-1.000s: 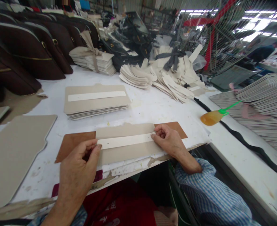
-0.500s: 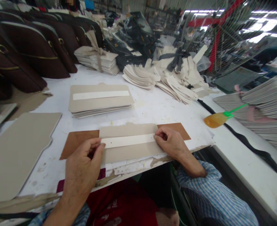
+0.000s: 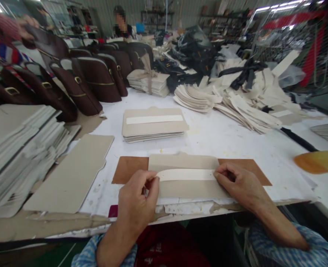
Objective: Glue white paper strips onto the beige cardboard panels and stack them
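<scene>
A white strip (image 3: 184,174) lies lengthwise on a beige card panel (image 3: 186,163), which rests on a brown board (image 3: 129,168) at the near edge of the white table (image 3: 230,141). My left hand (image 3: 137,198) pinches the strip's left end, fingers closed on it. At the strip's right end my right hand (image 3: 238,183) pinches it too, pressing it against the panel.
A stack of finished beige panels with a white strip on top (image 3: 154,124) lies behind. Dark brown bags (image 3: 91,79) line the left, with grey board stacks (image 3: 19,148) and a loose grey board (image 3: 72,178). Heaps of cream pieces (image 3: 236,104) sit at the back right; an orange brush (image 3: 317,161) lies right. A co-worker's sleeve (image 3: 2,33) reaches in top left.
The view has swung left and up, so the board stacks and a co-worker's sleeve now show. My hands still pinch the strip's two ends on the panel.
</scene>
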The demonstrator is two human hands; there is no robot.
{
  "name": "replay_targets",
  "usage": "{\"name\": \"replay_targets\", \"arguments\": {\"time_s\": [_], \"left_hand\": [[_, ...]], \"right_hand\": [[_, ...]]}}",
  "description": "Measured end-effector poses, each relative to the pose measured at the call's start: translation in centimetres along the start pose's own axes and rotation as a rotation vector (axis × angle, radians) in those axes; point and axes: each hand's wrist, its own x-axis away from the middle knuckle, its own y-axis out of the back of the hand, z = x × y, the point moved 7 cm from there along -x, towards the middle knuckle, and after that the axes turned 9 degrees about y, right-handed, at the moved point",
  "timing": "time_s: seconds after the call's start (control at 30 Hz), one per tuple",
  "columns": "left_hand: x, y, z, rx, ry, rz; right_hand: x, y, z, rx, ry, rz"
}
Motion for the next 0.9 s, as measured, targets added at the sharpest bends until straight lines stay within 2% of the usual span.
{"name": "replay_targets", "arguments": {"time_s": [0.07,0.13,0.47,0.9], "left_hand": [[-0.5,-0.4,1.1,-0.041,0.131,0.003],[-0.7,-0.9,1.7,-0.077,0.182,0.02],[-0.9,-1.4,1.5,-0.242,0.103,-0.006],[-1.1,-1.8,1.3,-0.326,0.124,0.016]], "right_hand": [[0.0,0.0,-0.1,0.005,-0.002,-0.002],[0.1,0.0,-0.1,0.008,0.001,-0.002],[0.1,0.0,-0.1,0.043,-0.086,0.047],[0.2,0.0,-0.2,0.037,-0.149,0.072]]}}
